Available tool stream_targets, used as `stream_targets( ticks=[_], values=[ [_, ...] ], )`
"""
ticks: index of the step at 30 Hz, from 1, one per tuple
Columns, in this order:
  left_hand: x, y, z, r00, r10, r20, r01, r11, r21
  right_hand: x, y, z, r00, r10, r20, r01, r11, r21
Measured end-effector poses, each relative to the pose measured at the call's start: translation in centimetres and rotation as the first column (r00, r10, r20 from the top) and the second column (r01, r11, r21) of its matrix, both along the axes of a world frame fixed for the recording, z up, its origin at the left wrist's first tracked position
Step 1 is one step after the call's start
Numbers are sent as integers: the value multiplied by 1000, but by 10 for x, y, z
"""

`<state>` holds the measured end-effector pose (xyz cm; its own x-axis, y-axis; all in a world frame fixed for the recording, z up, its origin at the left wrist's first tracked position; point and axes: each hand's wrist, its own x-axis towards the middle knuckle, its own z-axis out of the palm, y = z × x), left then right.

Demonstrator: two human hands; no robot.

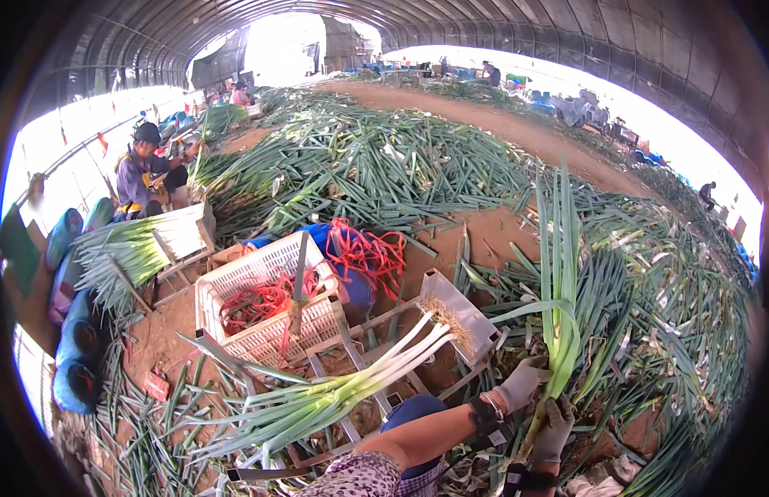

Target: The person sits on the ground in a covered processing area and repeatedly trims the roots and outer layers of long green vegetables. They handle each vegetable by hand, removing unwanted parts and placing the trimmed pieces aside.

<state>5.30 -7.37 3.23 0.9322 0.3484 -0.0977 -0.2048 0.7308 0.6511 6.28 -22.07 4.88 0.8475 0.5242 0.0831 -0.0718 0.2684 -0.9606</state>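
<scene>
An arched roof (517,37) spans a long heap of green leaves (376,170) stretching from the middle to the far side and down the right. At far left, a seated co-worker (142,176) is beside a second pile of green onions (128,248). Near the middle, a low metal frame with a pale end panel (448,296) carries several loose green onions (343,393), roots to the right, leaves to the near left. Beyond it sits a pale slatted crate (273,338) with red straps (268,300) inside. At near right, one leafy green onion (560,331) stands upright: the gloved left hand (524,386) has its fingers closed around the stalk, and the gloved right hand (554,431), just below, grips the lower stem.
</scene>
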Motion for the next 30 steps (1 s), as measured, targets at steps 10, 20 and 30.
stream_targets(
  ticks=[10, 20, 30],
  values=[
    [-8, 12, 28, 978, 157, -134, -124, 966, 228, -9, 18, 2, 984, -44, 171, 57, 996, -71],
    [-5, 12, 30, 971, 193, -138, -163, 966, 201, -19, 24, 22, 988, 43, 145, -28, 994, -107],
    [15, 58, -40, 739, 674, 9, -198, 204, 959, -41, -14, -18, 984, 165, -60, -176, 930, -323]
  ],
)
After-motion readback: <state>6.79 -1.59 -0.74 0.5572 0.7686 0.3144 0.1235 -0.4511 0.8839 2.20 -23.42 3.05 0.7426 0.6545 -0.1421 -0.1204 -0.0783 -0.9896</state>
